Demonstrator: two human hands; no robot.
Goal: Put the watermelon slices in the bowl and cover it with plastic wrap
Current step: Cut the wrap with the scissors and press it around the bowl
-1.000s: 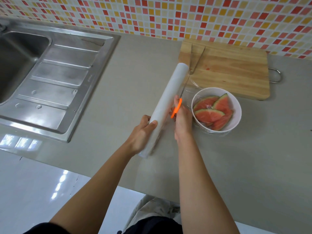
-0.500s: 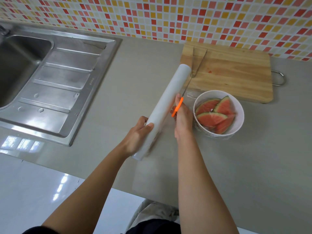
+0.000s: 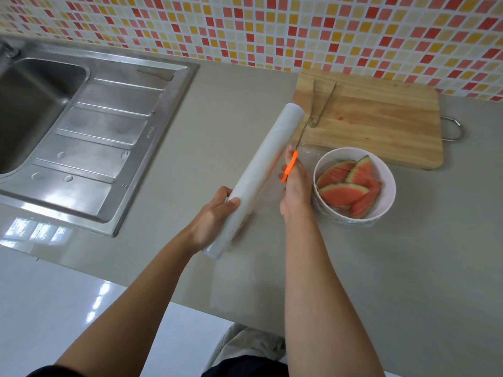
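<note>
A white bowl stands on the grey counter with several watermelon slices inside; clear film lies over it. My left hand grips the lower end of a long white roll of plastic wrap, which slants up and away just left of the bowl. Between roll and bowl, my right hand holds orange-handled scissors. Their thin blades point away along the roll toward the cutting board, and I cannot tell how far apart they are.
A wooden cutting board with a metal handle lies behind the bowl, with metal tongs on its left part. A steel sink and drainboard fill the left. The counter's front edge runs below my forearms.
The hands, roll and scissors keep nearly the same pose. The scissors have crept slightly farther along the roll; the view has shifted a little.
</note>
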